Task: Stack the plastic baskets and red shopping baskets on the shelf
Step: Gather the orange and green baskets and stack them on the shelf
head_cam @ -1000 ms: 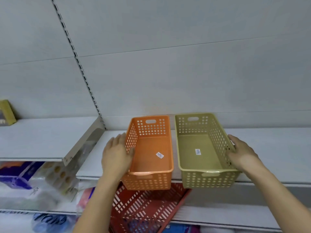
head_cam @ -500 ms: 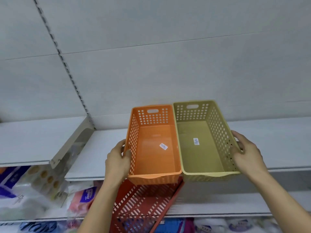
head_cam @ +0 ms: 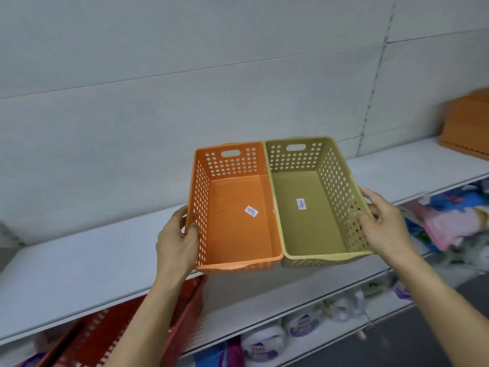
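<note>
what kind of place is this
Most likely a shop aisle. Long white metal shelves run along a slotted back panel, packaged goods fill the lower shelf, and the orange basket and green basket each carry a small price sticker inside.

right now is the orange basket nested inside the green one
No, the orange basket sits beside the olive-green basket, long rims touching, each gripped by one hand.

Left hand (head_cam: 176, 246), right hand (head_cam: 386, 227): bare forearms (sleeveless to frame edge).
</note>
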The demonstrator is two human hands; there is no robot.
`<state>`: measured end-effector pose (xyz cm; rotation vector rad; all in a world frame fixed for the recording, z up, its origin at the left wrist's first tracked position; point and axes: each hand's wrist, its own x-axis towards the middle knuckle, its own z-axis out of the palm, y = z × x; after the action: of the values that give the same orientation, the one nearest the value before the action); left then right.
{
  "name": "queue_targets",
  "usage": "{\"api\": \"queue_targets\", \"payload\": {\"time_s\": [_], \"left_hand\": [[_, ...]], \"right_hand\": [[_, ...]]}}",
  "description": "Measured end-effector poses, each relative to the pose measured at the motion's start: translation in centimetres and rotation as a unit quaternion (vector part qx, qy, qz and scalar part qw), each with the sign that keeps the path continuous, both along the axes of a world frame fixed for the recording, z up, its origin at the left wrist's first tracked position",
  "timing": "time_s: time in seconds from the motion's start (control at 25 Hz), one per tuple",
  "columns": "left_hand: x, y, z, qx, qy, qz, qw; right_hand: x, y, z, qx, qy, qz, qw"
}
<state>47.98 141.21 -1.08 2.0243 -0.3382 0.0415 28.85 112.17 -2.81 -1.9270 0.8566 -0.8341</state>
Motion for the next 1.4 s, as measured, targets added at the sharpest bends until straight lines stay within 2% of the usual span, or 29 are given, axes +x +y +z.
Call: {"api": "queue_targets", "payload": {"time_s": [0.28,0.68,1.04,1.4], "left_hand": [[-10.3,-18.2,-0.9,-0.059,-0.006,-0.068,0.996],[-20.1,-40.9,1.9,-0.088,-0.008,-0.162,0.983],[-22.6,-58.6,7.5,-0.136,-0.051,-0.198,0.969],[-23.0,-74.3,11.1,-0.149,-0.094,-0.138,0.975]], "right_hand": [[-14.3,-15.3,2.5,-0.015,0.007,-0.058,0.998],[-28.6,-31.9,5.8,-0.017,-0.068,-0.148,0.987],[-32.2,-47.6,11.8,-0.081,-0.083,-0.181,0.977],[-32.3,-66.7,15.6,-0.108,-0.126,-0.149,0.975]]}}
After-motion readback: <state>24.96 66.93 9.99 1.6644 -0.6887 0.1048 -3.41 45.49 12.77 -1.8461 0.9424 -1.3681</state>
